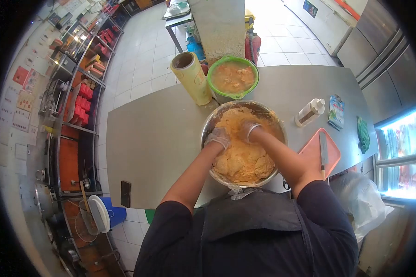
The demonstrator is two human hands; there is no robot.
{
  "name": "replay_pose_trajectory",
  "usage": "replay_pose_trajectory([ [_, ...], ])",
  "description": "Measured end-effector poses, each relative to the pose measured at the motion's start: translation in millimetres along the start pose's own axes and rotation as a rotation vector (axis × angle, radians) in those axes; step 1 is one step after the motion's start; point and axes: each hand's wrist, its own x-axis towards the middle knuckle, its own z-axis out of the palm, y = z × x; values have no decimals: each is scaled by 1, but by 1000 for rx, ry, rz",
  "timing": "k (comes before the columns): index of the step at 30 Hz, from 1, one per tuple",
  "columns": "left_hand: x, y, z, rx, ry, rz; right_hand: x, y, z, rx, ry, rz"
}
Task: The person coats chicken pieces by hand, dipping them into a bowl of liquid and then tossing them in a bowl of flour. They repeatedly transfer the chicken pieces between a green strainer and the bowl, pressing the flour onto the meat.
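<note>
Head view: gloved left hand (218,137) and right hand (250,129) side by side, pressed into the orange mixture (242,161) in the steel bowl (209,123) near the table (148,134) edge. Fingers buried, so spread or curled impossible to tell. Beyond the bowl, green bowl (209,79) and wrap roll (191,77).

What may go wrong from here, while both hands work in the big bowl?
1. The metal bowl sits close to the near edge of the table; a hard push from the left hand or right hand may slide it off.
2. The knife lies on the orange board beside the right forearm; an elbow might knock it.
3. The mixture is heaped high and may spill.
</note>
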Motion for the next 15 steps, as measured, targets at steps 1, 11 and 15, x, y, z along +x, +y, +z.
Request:
replay_pose_trajectory([
  [1,0,3,-4,23,-25,4,-8,-12,-16,7,-49,28],
  [11,-4,-17,20,283,-357,391,-64,-40,-52,117,-153,-90],
  [15,-56,8,-38,19,-413,398,-112,-38,-98,287,-262,-34],
])
